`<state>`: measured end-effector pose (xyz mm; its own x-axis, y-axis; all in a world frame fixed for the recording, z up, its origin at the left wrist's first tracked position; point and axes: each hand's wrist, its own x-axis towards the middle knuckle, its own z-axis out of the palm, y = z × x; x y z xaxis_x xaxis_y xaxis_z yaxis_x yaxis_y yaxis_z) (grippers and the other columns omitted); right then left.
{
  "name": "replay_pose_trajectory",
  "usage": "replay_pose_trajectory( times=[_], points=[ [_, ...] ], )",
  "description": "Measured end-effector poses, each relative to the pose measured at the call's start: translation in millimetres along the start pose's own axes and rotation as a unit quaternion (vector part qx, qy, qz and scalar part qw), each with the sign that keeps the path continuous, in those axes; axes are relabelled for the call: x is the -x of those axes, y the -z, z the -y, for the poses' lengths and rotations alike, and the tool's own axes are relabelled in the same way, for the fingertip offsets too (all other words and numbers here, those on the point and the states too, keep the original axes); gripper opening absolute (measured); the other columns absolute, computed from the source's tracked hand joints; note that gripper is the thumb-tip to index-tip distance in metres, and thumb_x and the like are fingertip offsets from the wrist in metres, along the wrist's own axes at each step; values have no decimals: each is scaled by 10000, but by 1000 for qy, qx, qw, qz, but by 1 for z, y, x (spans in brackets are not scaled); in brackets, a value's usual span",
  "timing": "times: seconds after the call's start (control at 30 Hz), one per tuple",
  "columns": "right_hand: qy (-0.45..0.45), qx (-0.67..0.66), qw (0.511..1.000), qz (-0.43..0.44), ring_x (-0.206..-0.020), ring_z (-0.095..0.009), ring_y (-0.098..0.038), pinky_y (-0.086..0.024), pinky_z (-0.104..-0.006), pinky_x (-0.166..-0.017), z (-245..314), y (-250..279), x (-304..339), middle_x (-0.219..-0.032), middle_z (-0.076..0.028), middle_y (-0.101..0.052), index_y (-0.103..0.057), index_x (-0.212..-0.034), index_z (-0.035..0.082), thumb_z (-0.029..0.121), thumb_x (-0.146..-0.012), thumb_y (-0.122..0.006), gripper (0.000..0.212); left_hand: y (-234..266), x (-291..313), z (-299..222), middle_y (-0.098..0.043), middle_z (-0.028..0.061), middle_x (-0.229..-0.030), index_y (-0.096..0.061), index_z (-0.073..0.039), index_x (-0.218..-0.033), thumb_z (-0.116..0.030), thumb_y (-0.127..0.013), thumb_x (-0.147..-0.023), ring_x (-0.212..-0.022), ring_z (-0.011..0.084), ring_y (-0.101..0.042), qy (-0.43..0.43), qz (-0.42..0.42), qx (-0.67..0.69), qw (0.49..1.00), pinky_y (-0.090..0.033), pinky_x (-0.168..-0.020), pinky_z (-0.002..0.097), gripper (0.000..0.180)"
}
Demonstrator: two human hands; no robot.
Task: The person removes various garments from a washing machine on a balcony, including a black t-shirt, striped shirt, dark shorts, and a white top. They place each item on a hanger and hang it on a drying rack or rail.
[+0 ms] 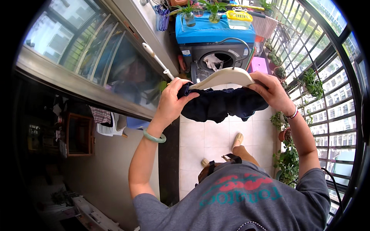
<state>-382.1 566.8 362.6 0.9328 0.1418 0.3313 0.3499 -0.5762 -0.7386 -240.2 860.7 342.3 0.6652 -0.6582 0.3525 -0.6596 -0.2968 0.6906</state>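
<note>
Both my arms are raised, holding a dark navy garment (219, 104) on a cream-coloured hanger (221, 78). At the hanger's left end, my left hand (172, 98) is closed, its thumb and fingers pinching the gathered cloth. My right hand (271, 92) grips the other end of the hanger, with the garment's right side under its fingers. The hanger's metal hook (234, 57) points away from me. The garment hangs bunched below the hanger. A white pole (154, 57) runs up beyond my left hand; its lower end is hidden there.
Ahead stands a front-loading washing machine (185, 52), its door open and pale cloth inside. Plants and a yellow basket (239, 16) sit on its blue cover. Barred railing (331, 100) with potted plants (287, 158) lines the right. A glass sliding door (111, 69) is at left.
</note>
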Motion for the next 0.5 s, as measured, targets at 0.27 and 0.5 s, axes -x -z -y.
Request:
replay_pose_trajectory(
  times=[0.27,0.5],
  points=[
    [-153,-97,979,91,-1024,-90,-512,-434,-248,-910,44,-113,-36,-1125,-1,-593,-508,-1327,31,396,-854,-722,635,120,125,40,-582,91,-855,-592,-1,-995,-175,-784,-786,-763,249,-560,26,-97,-18,995,-467,-725,309,332],
    [64,-140,985,-77,-910,-122,-532,-439,-253,-836,113,-234,-90,-965,-25,-570,-593,-1092,18,174,-826,-758,349,222,223,60,-597,54,-862,-605,9,-995,-187,-771,-812,-774,161,-567,97,-169,-38,980,-469,-737,274,315]
  ],
)
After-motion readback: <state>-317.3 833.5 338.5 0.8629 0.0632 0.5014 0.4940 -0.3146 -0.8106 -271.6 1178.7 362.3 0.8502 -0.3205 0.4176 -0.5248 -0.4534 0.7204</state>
